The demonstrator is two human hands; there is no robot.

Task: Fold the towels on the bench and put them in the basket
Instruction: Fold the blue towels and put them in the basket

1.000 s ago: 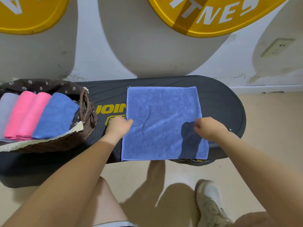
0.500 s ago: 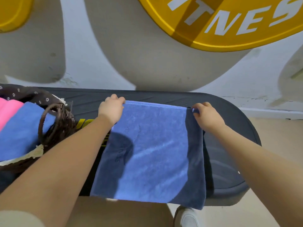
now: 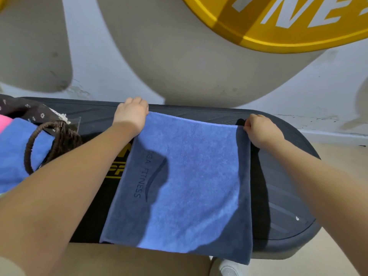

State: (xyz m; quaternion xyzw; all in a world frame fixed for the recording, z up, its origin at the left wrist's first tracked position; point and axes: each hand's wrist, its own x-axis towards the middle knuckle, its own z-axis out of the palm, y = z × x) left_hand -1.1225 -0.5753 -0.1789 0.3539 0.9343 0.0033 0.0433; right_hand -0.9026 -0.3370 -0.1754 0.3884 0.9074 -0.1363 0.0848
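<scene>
A blue towel (image 3: 191, 176) with a dark "YOGA FITNESS" print lies spread flat across the black bench (image 3: 282, 206), its near edge hanging slightly over the front. My left hand (image 3: 131, 114) grips the towel's far left corner. My right hand (image 3: 260, 130) pinches the far right corner. Both hands rest at the bench's back edge. The wicker basket (image 3: 53, 142) sits at the left end of the bench, holding a folded blue towel (image 3: 14, 148) and a pink towel (image 3: 5, 122) at the frame's edge.
A wall with a large yellow sign (image 3: 288, 22) rises right behind the bench. A white shoe (image 3: 229, 267) stands on the tan floor (image 3: 342, 160) below the bench's front edge. The basket has a dark floral liner (image 3: 25, 108).
Both hands slid from the towel's middle sides up to its far corners and closed on them. The camera moved closer and further over the bench.
</scene>
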